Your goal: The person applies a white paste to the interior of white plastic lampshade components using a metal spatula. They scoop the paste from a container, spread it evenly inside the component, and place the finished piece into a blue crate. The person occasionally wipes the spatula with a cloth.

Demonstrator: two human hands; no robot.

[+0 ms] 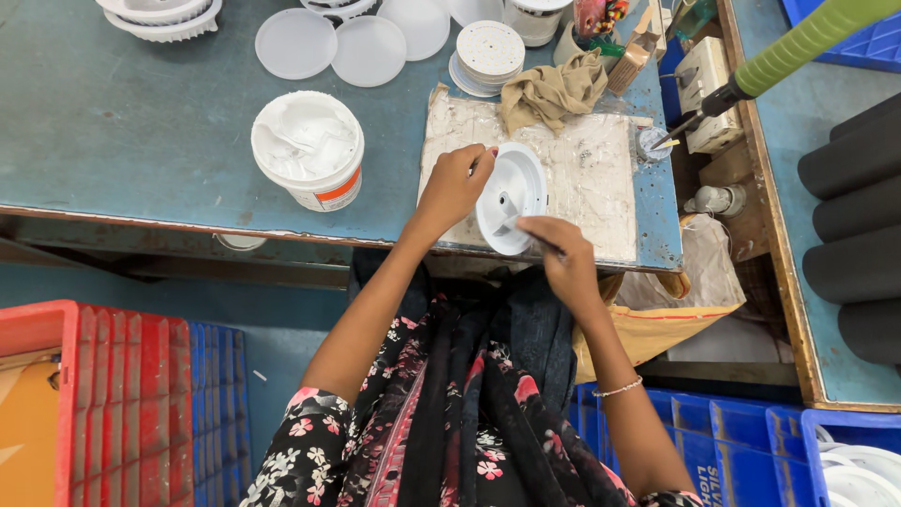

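Note:
My left hand [457,183] grips the left rim of a round white plastic housing [512,192] and holds it tilted on edge over a paste-smeared board [591,178]. My right hand [560,252] holds a thin dark tool against the inside of the housing, near its lower part. The tool's tip is mostly hidden by my fingers. A white tub of white paste [308,147] stands open on the blue-green table [122,122], to the left of my left hand.
Flat white discs [333,45], a stack of round perforated plates [488,54] and a tan rag [554,91] lie behind the board. A green-handled electric screwdriver [779,61] hangs at the right. Red [94,394] and blue crates [732,441] stand below, black foam rolls [859,225] far right.

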